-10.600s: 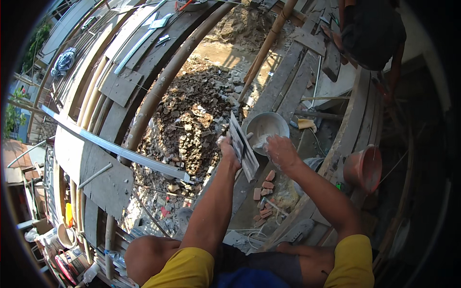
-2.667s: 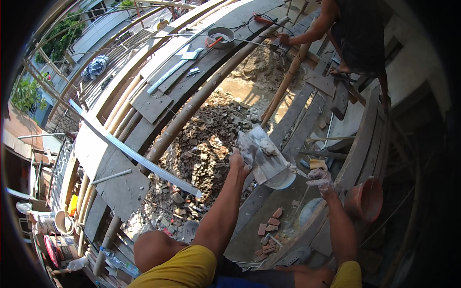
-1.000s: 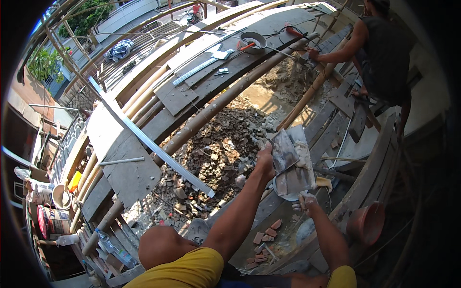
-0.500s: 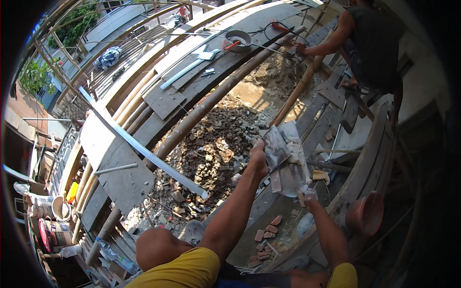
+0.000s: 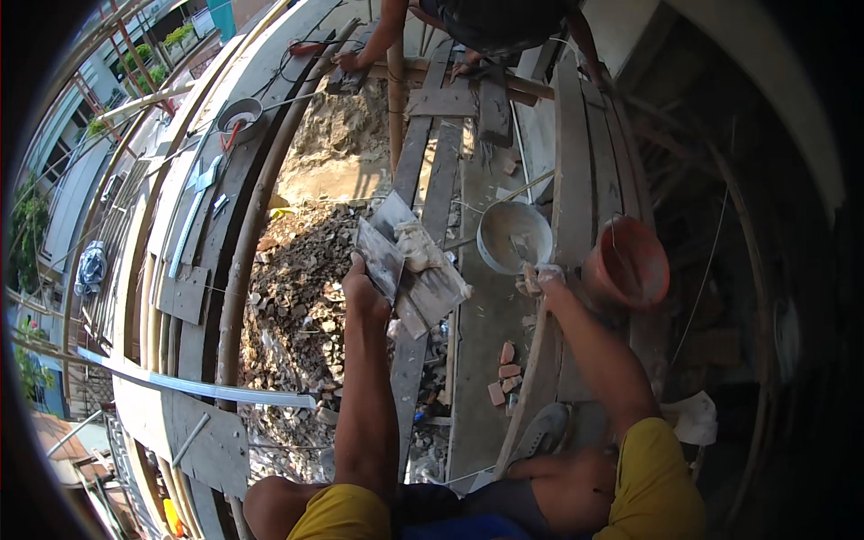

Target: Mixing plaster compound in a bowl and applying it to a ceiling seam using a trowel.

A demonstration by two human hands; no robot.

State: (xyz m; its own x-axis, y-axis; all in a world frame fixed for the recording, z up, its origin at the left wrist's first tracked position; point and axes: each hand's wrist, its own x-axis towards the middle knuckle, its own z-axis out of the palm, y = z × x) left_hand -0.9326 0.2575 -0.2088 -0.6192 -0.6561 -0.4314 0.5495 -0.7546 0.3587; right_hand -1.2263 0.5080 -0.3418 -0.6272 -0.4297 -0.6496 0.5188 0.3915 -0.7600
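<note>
My left hand (image 5: pixel 364 286) grips a stack of flat, smeared plastering trowels (image 5: pixel 378 256) held out over the gap in the planks, with a lump of pale paste (image 5: pixel 418 247) on them. My right hand (image 5: pixel 544 277) is closed at the near rim of a round metal bucket (image 5: pixel 495 229); its fingers are whitened, and what they hold is unclear. A small metal blade (image 5: pixel 524 245) shows inside the bucket, just beyond those fingers. An orange pail (image 5: pixel 634 261) stands right of the bucket.
Bamboo poles (image 5: pixel 252 270) and planks (image 5: pixel 571 180) frame a drop onto rubble (image 5: pixel 297 297). A co-worker (image 5: pixel 490 22) crouches at top. A long metal strip (image 5: pixel 198 382) lies across the left planks, with another bowl (image 5: pixel 238 117) higher up. Brick pieces (image 5: pixel 507 373) lie below the bucket.
The view has swung rightward. My right hand has moved up from below the trowels to the bucket, right of them. My left hand keeps hold of the trowels, now clear of the bucket.
</note>
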